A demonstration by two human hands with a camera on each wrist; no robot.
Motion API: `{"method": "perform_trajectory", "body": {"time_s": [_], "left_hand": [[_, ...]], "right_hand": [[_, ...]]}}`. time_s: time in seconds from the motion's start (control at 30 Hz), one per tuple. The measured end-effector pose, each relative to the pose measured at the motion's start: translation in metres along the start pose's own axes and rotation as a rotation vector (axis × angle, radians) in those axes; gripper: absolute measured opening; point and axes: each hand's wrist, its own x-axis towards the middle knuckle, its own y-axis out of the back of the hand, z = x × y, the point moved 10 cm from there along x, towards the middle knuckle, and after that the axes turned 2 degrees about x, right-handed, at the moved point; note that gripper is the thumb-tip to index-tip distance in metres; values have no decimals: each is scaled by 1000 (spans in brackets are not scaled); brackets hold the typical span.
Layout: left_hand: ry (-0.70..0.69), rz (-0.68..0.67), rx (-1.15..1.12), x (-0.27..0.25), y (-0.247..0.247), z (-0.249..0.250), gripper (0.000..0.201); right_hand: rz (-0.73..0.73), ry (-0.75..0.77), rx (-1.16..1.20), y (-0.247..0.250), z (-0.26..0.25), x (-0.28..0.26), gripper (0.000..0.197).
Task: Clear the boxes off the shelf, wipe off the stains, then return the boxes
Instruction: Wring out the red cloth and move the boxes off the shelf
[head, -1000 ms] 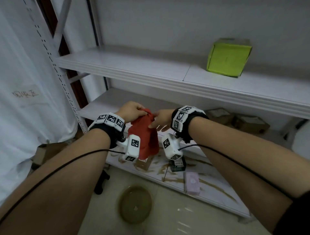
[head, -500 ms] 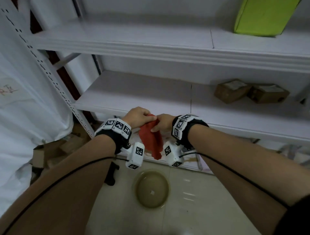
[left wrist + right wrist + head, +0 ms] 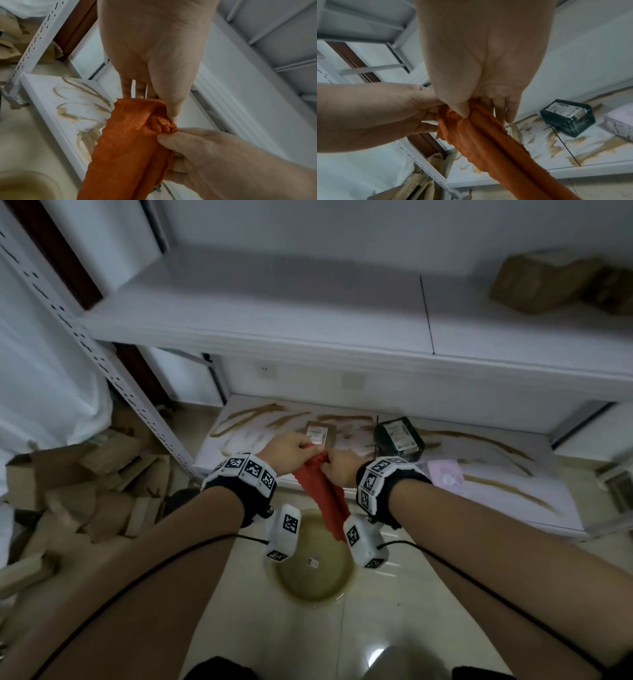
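Both hands hold a red cloth (image 3: 320,491) by its top edge, and it hangs down in front of the bottom shelf (image 3: 513,508). My left hand (image 3: 291,448) pinches it from the left (image 3: 164,108). My right hand (image 3: 337,465) pinches it from the right (image 3: 471,109). Brown stains (image 3: 253,416) streak that shelf. On it sit a small brown box (image 3: 317,434) behind my hands, a black box (image 3: 399,438) (image 3: 566,117), and a pale pink box (image 3: 445,475) at the front edge.
A round dish of brownish water (image 3: 313,563) stands on the tiled floor below the cloth. Two brown cartons (image 3: 548,282) rest on the middle shelf at upper right. Flattened cardboard (image 3: 78,484) is piled on the floor left of the shelf upright (image 3: 113,371).
The view has tilted down from the upper shelves to the stained bottom shelf. Both hands kept hold of the cloth, which now hangs longer and narrower over the dish.
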Motion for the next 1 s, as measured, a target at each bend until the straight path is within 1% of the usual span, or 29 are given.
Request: {"method": "perform_trajectory", "body": {"time_s": [0.1, 0.23, 0.4, 0.5, 0.6, 0.73, 0.8, 0.87, 1.0], "left_hand": [[19, -44, 13, 26, -44, -35, 39], [15, -53, 31, 50, -93, -69, 30], [5, -15, 42, 63, -136, -101, 25], [-13, -4, 112, 62, -158, -114, 27], [-50, 16, 207, 55, -172, -113, 28], [-127, 35, 280, 36, -189, -93, 28], [-146, 51, 235, 26, -194, -80, 28], [-156, 34, 220, 21, -201, -71, 27], [-185, 24, 113, 27, -199, -50, 25]], "right_hand": [[4, -13, 17, -30, 26, 22, 34], [2, -29, -16, -72, 61, 53, 34], [-19, -18, -13, -127, 91, 90, 32], [-42, 7, -41, -154, 103, 100, 28], [-24, 31, -67, -172, 113, 97, 22], [41, 55, -46, -180, 127, 73, 22], [50, 42, -46, -180, 133, 55, 22], [47, 38, -64, -177, 137, 42, 29], [113, 36, -37, -153, 144, 24, 33]]}}
